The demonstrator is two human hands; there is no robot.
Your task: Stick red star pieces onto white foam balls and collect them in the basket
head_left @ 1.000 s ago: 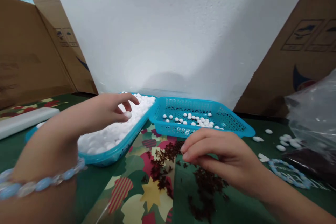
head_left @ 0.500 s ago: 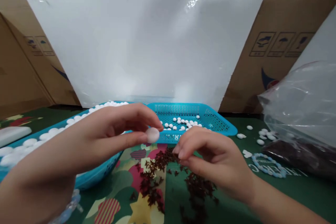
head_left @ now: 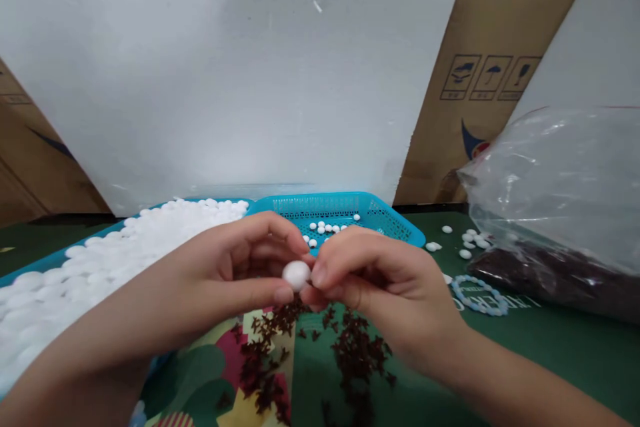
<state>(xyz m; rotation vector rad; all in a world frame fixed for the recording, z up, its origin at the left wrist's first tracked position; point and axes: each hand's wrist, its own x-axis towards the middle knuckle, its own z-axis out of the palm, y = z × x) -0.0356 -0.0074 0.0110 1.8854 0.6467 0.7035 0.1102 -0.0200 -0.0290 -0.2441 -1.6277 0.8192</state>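
Observation:
My left hand [head_left: 235,273] pinches a small white bead [head_left: 296,274] between thumb and fingers at the centre of view. My right hand [head_left: 380,287] meets it from the right, fingertips pressed against the bead; whether a small dark piece is between those fingers cannot be seen. Under both hands lies a scatter of small dark red-brown pieces [head_left: 350,353] on the patterned green cloth. A blue tray [head_left: 30,265] heaped with white beads sits at the left. Behind the hands stands a blue mesh basket [head_left: 385,217] holding several white beads.
A clear plastic bag [head_left: 560,207] with dark pieces at its bottom lies at the right. A pale blue bead bracelet [head_left: 479,295] and several loose white beads [head_left: 465,243] lie beside it. A white foam board [head_left: 225,73] and cardboard boxes [head_left: 495,87] stand behind.
My left hand carried the white bead from the tray to the centre. My right hand rose off the dark pieces and closed onto the bead. The view shifted left and nearer.

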